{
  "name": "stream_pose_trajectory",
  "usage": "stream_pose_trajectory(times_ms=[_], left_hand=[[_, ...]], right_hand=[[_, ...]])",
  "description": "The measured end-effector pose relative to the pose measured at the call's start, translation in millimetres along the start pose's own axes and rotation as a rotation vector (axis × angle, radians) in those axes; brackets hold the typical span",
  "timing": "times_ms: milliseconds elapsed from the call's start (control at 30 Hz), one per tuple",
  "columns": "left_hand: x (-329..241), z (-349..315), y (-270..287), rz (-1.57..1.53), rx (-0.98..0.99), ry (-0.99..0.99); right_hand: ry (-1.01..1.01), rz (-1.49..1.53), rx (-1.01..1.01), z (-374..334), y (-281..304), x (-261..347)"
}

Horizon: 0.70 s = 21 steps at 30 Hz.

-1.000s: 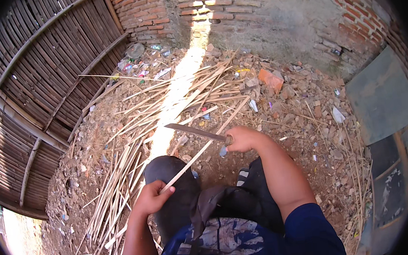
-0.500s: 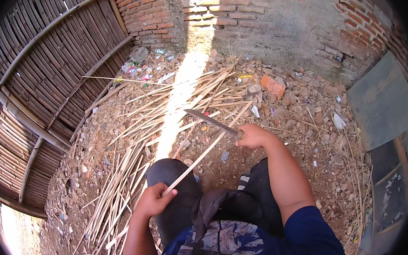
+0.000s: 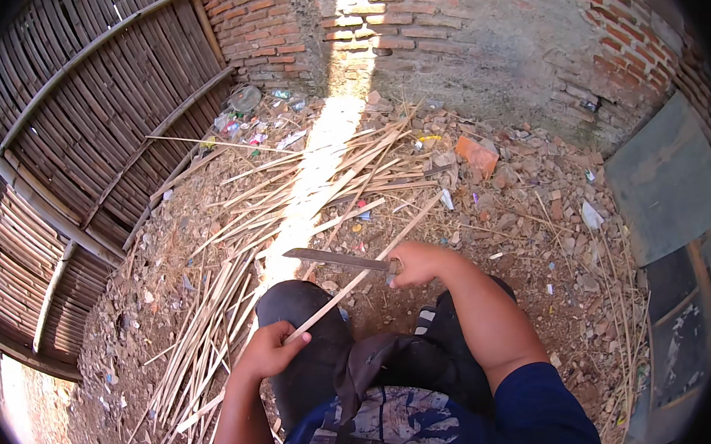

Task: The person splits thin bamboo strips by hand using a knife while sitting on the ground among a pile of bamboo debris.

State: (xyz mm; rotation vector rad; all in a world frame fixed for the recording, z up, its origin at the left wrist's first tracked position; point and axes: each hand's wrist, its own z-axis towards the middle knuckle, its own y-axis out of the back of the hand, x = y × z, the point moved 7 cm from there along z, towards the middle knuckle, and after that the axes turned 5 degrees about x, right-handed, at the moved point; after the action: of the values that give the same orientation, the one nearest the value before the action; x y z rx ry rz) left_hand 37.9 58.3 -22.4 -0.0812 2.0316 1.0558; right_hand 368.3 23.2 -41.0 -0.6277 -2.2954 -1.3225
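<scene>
My left hand (image 3: 270,350) is closed round the near end of a long pale bamboo strip (image 3: 348,288), just above my left knee. The strip slants up and away to the right. In my right hand (image 3: 416,264) is the handle of a machete (image 3: 337,258), its dark blade pointing left and crossing the strip. The blade seems to lie against the strip, close to my right fingers. Beyond and left of my knees, a loose heap of similar bamboo strips (image 3: 214,333) spreads over the ground.
A bamboo slat fence (image 3: 104,100) closes the left side, and a brick wall (image 3: 483,37) the far side. An orange brick piece (image 3: 477,156) lies among rubble and litter. Grey panels (image 3: 661,177) lean at the right. Sunlight falls across the heap.
My right hand has drawn the machete nearer to me and leftward along the bamboo strip, and the blade lies flatter. My left hand has stayed nearly still.
</scene>
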Motion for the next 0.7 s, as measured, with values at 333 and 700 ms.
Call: stream_pose_trajectory(times_ms=[333, 700], left_hand=[[-2.4, -0.9, -0.6, -0.008, 0.002, 0.008], [-2.9, -0.2, -0.5, 0.009, 0.006, 0.008]], right_hand=[[-0.042, 0.039, -0.133, -0.8, 17.8, -41.4], [0.041, -0.054, -0.085, 18.9, 0.3, -40.5]])
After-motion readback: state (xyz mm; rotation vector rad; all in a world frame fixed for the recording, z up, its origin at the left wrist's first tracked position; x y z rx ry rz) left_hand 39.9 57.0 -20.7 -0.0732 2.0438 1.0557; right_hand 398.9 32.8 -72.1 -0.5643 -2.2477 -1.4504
